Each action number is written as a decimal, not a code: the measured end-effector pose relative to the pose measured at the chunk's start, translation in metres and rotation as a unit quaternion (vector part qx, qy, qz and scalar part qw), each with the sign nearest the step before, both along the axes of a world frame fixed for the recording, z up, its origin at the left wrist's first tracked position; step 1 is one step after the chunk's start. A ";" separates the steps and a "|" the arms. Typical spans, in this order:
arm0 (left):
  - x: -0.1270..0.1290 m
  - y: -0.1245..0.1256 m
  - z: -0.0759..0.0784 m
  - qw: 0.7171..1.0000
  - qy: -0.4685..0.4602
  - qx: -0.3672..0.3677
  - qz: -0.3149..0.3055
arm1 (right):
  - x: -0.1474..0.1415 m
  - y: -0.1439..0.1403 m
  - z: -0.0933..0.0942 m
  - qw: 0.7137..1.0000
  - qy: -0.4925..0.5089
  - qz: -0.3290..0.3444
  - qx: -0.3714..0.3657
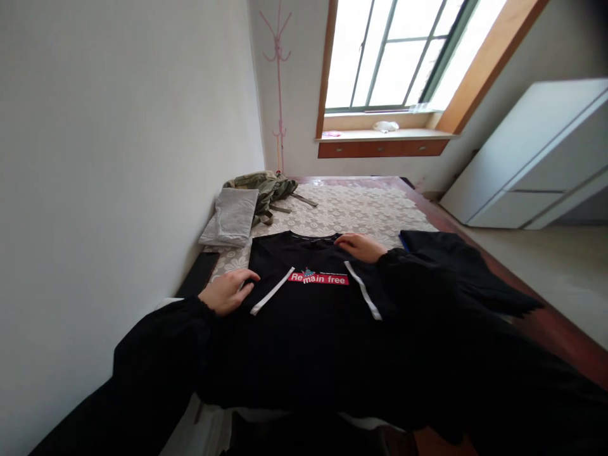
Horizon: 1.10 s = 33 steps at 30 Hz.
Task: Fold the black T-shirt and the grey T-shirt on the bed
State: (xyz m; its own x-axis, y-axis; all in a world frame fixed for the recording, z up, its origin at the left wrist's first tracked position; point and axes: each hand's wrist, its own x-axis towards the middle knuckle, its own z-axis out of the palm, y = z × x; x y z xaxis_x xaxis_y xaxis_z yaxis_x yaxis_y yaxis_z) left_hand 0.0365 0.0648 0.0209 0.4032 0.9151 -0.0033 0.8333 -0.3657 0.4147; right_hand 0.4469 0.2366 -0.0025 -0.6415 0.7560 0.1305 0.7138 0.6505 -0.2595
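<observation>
A black T-shirt (304, 342) lies spread before me, collar away from me, with a red "Remain free" print (318, 278) on its chest. Both sleeves are folded inward, so their white cuff bands slant beside the print. My left hand (229, 292) is at the shirt's left edge by the folded sleeve, thumb and fingers apart. Over the right side of the collar rests my right hand (361, 247), fingers stretched out and touching the fabric. Dark sleeves cover my arms and blend with the shirt, hiding part of its right edge.
The shirt lies on a table with a lace-patterned cloth (351, 206). Folded grey fabric (235, 215) and an olive-green bag (273, 187) sit at the back left by the wall. More dark fabric (441, 247) lies to the right. Beyond stand a pink coat rack (279, 82) and a white cabinet (527, 152).
</observation>
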 end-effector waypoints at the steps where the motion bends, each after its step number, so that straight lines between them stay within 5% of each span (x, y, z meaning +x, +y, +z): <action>1: 0.006 0.017 -0.004 1.000 -0.002 0.007 -0.012 | 0.024 0.000 -0.001 1.000 -0.012 -0.022 -0.003; 5: 0.031 0.091 -0.028 0.997 0.028 0.064 -0.037 | 0.080 -0.001 -0.015 0.996 -0.047 -0.072 -0.004; 10: 0.043 0.142 -0.052 0.991 0.070 0.117 -0.015 | 0.087 0.002 -0.032 0.991 -0.083 -0.105 0.020; 33: 0.016 0.155 -0.034 0.960 0.268 0.053 0.054 | 0.072 0.007 -0.029 0.964 -0.206 -0.167 0.020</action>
State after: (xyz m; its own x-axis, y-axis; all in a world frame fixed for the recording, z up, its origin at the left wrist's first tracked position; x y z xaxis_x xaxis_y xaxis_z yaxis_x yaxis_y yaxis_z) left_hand 0.0521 0.2201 -0.0131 0.2721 0.9581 -0.0889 0.9522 -0.2814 -0.1187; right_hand 0.5193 0.2437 -0.0315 -0.3664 0.9291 -0.0493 0.9224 0.3697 0.1118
